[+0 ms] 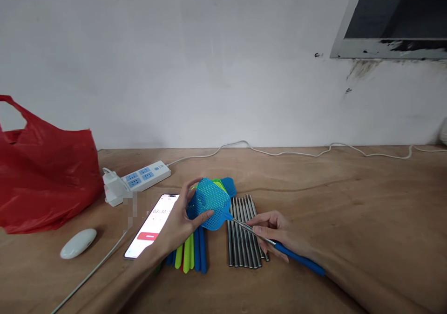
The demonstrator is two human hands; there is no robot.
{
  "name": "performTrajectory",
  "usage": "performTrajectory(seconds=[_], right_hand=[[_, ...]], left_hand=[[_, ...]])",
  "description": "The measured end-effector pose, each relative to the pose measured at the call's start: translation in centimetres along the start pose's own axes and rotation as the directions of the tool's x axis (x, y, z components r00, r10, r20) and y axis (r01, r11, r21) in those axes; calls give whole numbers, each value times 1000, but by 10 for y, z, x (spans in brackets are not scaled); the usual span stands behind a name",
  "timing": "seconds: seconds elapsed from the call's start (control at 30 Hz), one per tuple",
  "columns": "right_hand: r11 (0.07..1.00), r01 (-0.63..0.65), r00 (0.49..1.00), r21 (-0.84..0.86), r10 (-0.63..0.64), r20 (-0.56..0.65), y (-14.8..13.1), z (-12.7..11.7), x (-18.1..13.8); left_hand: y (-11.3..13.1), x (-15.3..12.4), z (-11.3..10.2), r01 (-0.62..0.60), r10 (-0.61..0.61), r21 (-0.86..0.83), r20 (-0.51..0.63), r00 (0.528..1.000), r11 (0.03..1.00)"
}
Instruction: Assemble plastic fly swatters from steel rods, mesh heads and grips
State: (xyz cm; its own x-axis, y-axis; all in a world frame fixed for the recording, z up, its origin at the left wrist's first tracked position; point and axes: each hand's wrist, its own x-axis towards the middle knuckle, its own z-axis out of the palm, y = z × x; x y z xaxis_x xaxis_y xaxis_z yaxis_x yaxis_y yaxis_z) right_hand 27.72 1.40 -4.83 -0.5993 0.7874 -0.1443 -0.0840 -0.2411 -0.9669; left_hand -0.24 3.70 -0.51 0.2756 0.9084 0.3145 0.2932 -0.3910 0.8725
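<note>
While I am holding the swatter [210, 202] over the rods [240, 245], my left hand [178, 225] is pinching its blue mesh head, thumb on the near face and fingers curling behind. My right hand [275, 235] is pinching the thin metal shaft, fingertips pressed together, and the blue grip is sticking out past my wrist, to the right of the rods. The shaft is slanting across the rods; I cannot tell whether it is touching them.

- Rods: steel, lying side by side on the table [366, 202].
- Pile [190, 256]: blue, green and red swatter parts, lying just left of the rods, under my left hand.
- Phone [152, 228]: lying left of the pile, screen glowing.
- Power strip [143, 176]: sitting far-left of the rods.
- Bag [45, 174]: red, slumping well left of the rods.
- Cable [296, 153]: white, trailing behind the rods along the wall.
</note>
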Motion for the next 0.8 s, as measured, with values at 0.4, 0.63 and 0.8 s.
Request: performTrajectory(seconds=[0.4,0.63,0.8], right_hand=[[1000,0,1000,-20,0,-1,-1,4,0],[999,-18,1000,-36,18,-7,-2,6,-2],[1000,-17,998,6,17,-57,-3,5,-2]], left_hand=[[4,-7,6,35,-35,86,4,999,996],[2,-7,7,33,-34,76,22,999,997],[3,-10,7,-18,18,93,2,1000,996]])
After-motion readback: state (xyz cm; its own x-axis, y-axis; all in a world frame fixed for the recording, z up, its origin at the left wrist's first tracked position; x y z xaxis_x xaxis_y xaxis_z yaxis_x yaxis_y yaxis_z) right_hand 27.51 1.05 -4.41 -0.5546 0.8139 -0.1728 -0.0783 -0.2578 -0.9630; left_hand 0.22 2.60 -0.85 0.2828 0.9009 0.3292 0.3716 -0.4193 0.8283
